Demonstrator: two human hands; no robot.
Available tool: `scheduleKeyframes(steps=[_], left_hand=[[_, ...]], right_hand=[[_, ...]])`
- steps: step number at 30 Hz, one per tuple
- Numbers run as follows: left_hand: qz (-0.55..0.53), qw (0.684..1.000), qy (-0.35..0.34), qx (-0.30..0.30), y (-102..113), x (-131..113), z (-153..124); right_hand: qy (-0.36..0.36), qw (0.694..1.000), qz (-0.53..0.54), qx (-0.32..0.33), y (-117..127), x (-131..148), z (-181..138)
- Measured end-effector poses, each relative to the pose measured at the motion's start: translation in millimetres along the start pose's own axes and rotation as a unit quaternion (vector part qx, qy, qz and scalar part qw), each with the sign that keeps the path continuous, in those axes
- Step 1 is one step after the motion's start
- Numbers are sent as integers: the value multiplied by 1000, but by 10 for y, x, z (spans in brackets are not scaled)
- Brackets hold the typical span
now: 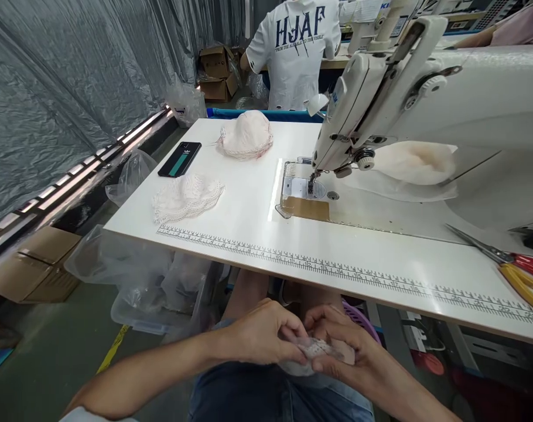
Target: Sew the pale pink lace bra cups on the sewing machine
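Observation:
Over my lap, in front of the table edge, both hands grip one small piece of white lace fabric (314, 350). My left hand (266, 334) pinches its left side between thumb and fingers. My right hand (343, 340) closes on its right side, thumb in front. The fingers hide much of the fabric, so its full shape cannot be made out. On the table lie a white lace-edged piece (187, 198) and, farther back, a domed pale pink piece with lace trim (248, 135).
A white sewing machine (381, 105) stands on the table (240, 228) at right. Scissors with red and yellow handles (508, 261) lie at the right edge, and a dark phone (180, 159) at the left. A co-worker in a white shirt (295, 58) is beyond. Cardboard box (38, 264) at left.

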State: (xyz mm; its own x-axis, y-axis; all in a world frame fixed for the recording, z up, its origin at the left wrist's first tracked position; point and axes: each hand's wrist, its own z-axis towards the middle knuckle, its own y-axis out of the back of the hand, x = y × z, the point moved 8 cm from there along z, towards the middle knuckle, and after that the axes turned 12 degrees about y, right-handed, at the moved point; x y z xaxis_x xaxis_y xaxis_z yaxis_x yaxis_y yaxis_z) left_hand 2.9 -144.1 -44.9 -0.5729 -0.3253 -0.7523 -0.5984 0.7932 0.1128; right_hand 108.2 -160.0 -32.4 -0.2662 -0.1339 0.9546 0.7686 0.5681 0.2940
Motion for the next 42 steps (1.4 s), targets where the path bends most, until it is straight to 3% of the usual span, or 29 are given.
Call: scheduleKeyframes(steps=[10, 14, 21, 25, 36, 42], left_hand=[[63, 997, -51, 10, 128, -4, -55], [35, 997, -62, 33, 81, 15, -34], [-13, 997, -71, 23, 106, 1, -2], [-51, 996, -44, 53, 89, 32, 26], [-18, 999, -6, 46, 93, 71, 9], [-7, 999, -36, 31, 90, 28, 8]], right_hand=[[-72, 990, 122, 5, -84, -173, -5], [-70, 985, 157, 0, -83, -174, -4], [-79, 976, 201, 10, -102, -231, -46], [-91, 968, 235, 13, -113, -245, -53], [-102, 975, 198, 21, -135, -225, -44], [-104, 974, 197, 40, -179, -198, -43]])
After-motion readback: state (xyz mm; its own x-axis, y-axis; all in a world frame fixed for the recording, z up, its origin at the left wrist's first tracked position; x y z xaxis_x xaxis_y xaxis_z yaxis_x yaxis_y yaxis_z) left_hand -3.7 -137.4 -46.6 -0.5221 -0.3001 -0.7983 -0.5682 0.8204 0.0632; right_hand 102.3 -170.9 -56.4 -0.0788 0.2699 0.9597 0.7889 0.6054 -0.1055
